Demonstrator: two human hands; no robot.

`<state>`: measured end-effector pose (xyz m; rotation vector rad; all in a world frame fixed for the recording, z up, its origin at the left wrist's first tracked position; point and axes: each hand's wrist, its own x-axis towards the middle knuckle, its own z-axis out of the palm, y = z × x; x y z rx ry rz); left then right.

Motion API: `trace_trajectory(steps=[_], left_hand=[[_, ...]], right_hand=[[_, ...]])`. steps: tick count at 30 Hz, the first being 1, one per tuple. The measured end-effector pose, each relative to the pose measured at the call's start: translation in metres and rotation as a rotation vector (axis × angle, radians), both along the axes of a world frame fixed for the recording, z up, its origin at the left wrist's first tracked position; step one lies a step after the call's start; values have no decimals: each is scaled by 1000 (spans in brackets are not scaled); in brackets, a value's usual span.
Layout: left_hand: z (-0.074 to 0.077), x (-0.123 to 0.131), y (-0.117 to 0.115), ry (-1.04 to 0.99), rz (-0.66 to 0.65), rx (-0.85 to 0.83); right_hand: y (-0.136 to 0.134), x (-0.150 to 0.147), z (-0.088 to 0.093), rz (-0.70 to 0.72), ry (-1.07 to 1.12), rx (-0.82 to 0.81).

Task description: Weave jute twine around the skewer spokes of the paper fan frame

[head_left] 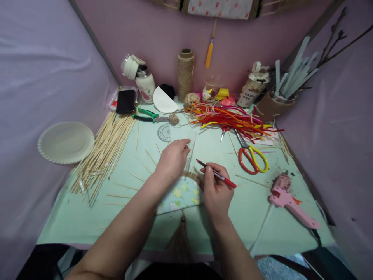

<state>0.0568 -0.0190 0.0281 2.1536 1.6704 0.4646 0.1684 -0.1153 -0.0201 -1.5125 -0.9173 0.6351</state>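
Note:
My right hand [217,190] grips a red pencil [224,179], its dark tip pointing up and left toward a clear ruler [191,149]. Across from it, my left hand [174,157] holds the ruler with fingertips and thumb at its edge. Below both hands lies a half-round piece of floral fabric [179,196] with a brown curved rim, partly covered by my left forearm. A tan tassel [181,233] hangs from its straight edge. Thin sticks [120,196] fan outward on the left around the fabric. A clear protractor [164,132] lies just beyond my left hand.
Bamboo sticks [112,142] and a paper plate [66,142] are on the left. Green-handled pliers [150,115], a twine spool [185,76] and colourful pipe cleaners [230,118] lie at the back. Scissors [252,155] and a pink glue gun [291,202] occupy the right.

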Motion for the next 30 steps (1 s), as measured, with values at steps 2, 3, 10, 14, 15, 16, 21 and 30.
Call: trace_trajectory(steps=[2,3,10,14,15,16,21,30], left_hand=[[2,6,0,22,-40,-9],[1,9,1,27,-60,-16],[-19,17,7,2,-118,-68],[-22,14,9,-15,-105,-61],[-22,14,9,-18,-102,-63],[-22,14,9,-20,-100,-67],[-25,15,9,-34,-95,-75],[-29,14,8,-25,-97,-91]], right_hand=[[-6,3,2,7,10,-9],[-9,4,2,9,5,-11],[-16,10,-10,-2,-46,-19],[-15,8,-16,21,-49,4],[-14,8,-16,25,-50,6],[-14,8,-15,27,-51,7],[-13,8,-12,41,-72,9],[-12,9,-11,51,-83,0]])
